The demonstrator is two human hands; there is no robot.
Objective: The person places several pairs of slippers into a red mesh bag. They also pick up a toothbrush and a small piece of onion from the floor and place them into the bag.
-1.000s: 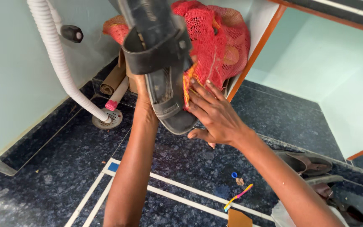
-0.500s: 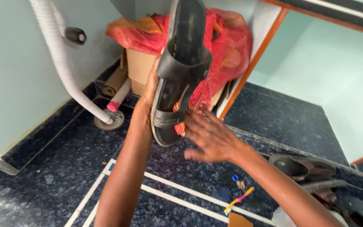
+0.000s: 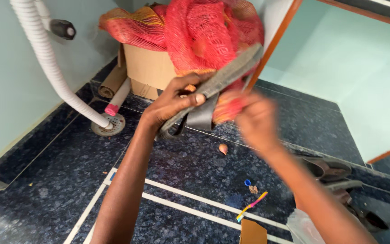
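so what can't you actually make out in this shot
- Head view: the right hand is smeared by motion blur, so its fingers and whatever they grip cannot be read.
- What the red net bag holds is hidden by its mesh.
- The top of the sandal faces away; the left hand covers part of its edge.
- The brown sandals at right are partly hidden behind the right forearm.
- The white hose runs off the top edge.

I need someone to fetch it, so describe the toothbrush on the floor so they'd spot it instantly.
Start at the white inlaid stripes crossing the dark speckled floor. Just above them, below a small blue cap, lies the toothbrush: thin, pink and yellow, the only stick-shaped thing there.
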